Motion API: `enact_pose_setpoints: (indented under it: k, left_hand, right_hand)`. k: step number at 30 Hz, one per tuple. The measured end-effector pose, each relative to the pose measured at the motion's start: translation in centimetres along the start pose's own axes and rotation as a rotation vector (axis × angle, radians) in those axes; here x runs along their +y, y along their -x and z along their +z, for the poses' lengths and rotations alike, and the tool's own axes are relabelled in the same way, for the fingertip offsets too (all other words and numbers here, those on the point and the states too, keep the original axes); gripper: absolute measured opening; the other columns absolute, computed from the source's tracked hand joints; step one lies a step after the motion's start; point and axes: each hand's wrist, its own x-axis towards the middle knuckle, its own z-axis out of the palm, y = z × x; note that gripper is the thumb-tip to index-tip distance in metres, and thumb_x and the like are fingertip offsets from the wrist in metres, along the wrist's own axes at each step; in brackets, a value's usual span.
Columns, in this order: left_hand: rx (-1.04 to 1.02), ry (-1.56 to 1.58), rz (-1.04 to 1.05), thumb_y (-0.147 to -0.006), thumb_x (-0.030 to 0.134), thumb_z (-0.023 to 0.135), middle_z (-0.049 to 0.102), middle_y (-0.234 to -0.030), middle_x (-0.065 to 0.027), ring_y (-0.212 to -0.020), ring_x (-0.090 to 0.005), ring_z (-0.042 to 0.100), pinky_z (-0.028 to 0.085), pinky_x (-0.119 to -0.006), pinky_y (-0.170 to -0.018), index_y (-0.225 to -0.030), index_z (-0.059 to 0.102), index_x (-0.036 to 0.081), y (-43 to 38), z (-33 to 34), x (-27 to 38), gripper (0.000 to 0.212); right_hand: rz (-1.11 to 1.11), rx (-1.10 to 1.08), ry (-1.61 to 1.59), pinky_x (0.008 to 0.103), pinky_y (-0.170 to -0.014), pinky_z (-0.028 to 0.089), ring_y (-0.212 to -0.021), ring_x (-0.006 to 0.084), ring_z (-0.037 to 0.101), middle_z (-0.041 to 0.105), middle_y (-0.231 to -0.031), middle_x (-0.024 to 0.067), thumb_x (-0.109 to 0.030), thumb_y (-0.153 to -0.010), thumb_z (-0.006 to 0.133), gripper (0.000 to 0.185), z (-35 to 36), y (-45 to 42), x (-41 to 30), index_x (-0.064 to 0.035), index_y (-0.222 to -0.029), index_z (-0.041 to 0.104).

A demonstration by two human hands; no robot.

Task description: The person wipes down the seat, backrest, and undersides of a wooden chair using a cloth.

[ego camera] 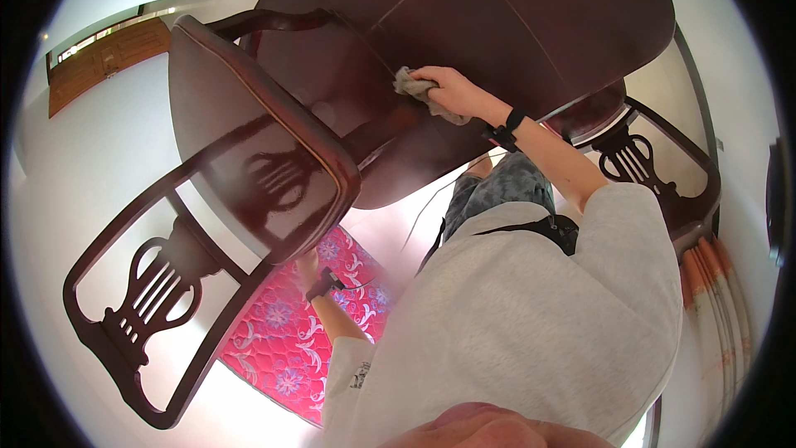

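Note:
My right hand holds a crumpled grey cloth against the dark, glossy wooden table. A black band is around that wrist. My left hand is at the near edge of the seat of a dark wooden chair; its fingers are mostly hidden by the seat, so its grip cannot be made out. The chair's pierced back extends to the lower left and is reflected in the shiny seat. A curved wooden piece of the chair reaches over the tabletop.
A second dark wooden chair stands at the right by the table. Below my left arm lies a pink floral quilted mat. A thin cable hangs near my legs. Orange and white folded items are at the far right. A wooden door is at the upper left.

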Motion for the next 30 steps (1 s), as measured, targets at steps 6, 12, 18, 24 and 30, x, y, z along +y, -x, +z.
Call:
enact_pose_setpoints:
  k: [6,12,18,24,30]
  left_hand:
    - [-0.018,0.048,0.036,-0.098,0.017,0.068,0.070,-0.104,-0.0191,-0.095,-0.0265,0.071,0.059,-0.037,-0.091,-0.111,0.063,-0.011,-0.7,1.5,2.0,0.032]
    - [-0.015,0.337,-0.152,-0.098,0.015,0.066,0.069,-0.103,-0.0170,-0.095,-0.0270,0.072,0.059,-0.037,-0.090,-0.109,0.063,-0.009,0.6,3.1,6.9,0.026]
    - [-0.010,0.317,-0.179,-0.097,0.014,0.066,0.069,-0.103,-0.0143,-0.095,-0.0257,0.072,0.060,-0.035,-0.085,-0.109,0.064,-0.007,1.3,3.3,11.0,0.025]
    - [-0.003,0.386,-0.164,-0.098,0.012,0.065,0.068,-0.105,-0.0148,-0.096,-0.0271,0.071,0.061,-0.036,-0.087,-0.111,0.063,-0.007,1.3,3.4,11.7,0.024]
    - [0.023,0.437,-0.212,-0.098,0.009,0.065,0.068,-0.105,-0.0164,-0.097,-0.0282,0.071,0.061,-0.037,-0.088,-0.112,0.062,-0.009,1.9,3.9,10.1,0.023]
  right_hand:
    - [-0.456,0.067,0.192,0.0404,-0.099,0.049,-0.118,0.0364,0.057,0.060,-0.129,0.0185,0.002,-0.073,0.057,0.054,2.0,3.9,-11.4,-0.0005,-0.127,0.061]
    - [-0.568,0.087,0.261,0.0449,-0.090,0.051,-0.109,0.0341,0.058,0.057,-0.123,0.0133,-0.002,-0.071,0.062,0.051,5.1,6.8,-17.2,-0.0056,-0.122,0.062]
    - [-0.315,0.166,0.493,0.0440,-0.089,0.051,-0.107,0.0363,0.059,0.060,-0.117,0.0147,0.001,-0.077,0.060,0.038,2.6,3.1,-4.0,-0.0033,-0.115,0.065]
    - [-0.243,0.194,0.347,0.0419,-0.094,0.050,-0.111,0.0357,0.059,0.059,-0.118,0.0151,0.006,-0.079,0.053,0.043,3.1,2.2,-0.7,-0.0037,-0.118,0.066]
    - [-0.411,0.120,0.284,0.0411,-0.092,0.051,-0.111,0.0319,0.059,0.060,-0.116,0.0105,0.004,-0.076,0.053,0.045,4.1,3.5,-10.3,-0.0079,-0.118,0.066]
